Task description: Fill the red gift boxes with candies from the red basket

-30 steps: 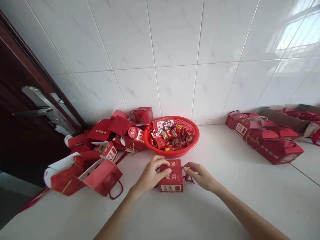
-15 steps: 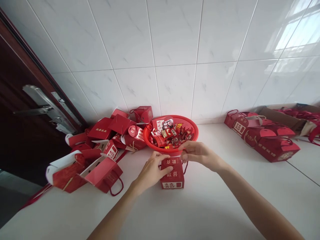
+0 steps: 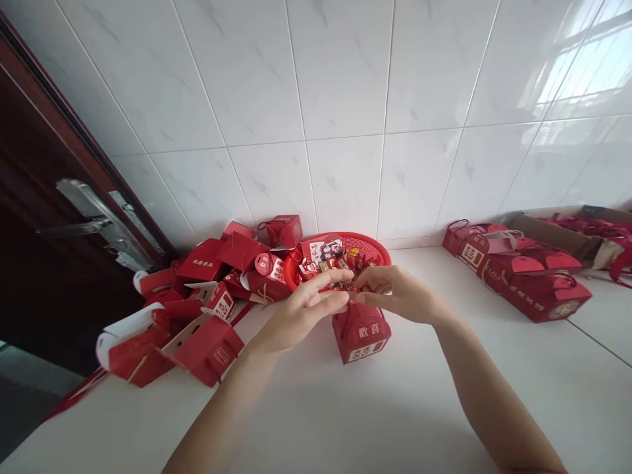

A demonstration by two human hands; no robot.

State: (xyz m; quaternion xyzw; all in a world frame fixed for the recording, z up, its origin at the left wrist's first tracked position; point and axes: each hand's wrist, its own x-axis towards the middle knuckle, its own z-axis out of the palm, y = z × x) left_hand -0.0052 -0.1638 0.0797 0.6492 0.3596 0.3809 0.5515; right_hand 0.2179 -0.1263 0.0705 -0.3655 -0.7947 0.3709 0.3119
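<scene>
A small red gift box (image 3: 363,334) with pale characters and a white label stands on the white counter in front of me, its roof-like top closed. My right hand (image 3: 402,294) is closed at the top of this box, fingertips pinched around its cord handle, which they mostly hide. To the left, my left hand (image 3: 301,316) is held with fingers stretched out and thumb apart, its tips close to the box top. Just behind both hands sits a red plastic basket (image 3: 380,245) of wrapped candies (image 3: 328,253), partly covered by my fingers.
At left lies a heap of red boxes (image 3: 202,260), several with open flaps, near a dark door with a metal handle (image 3: 89,220). Filled-looking red boxes (image 3: 530,286) stand in a group at right, beside a cardboard carton (image 3: 557,234). A tiled wall rises behind.
The gift box has turned and shifted slightly right, and its top now stands up. My left hand has come off the box's upper face; my right hand has closed at its top.
</scene>
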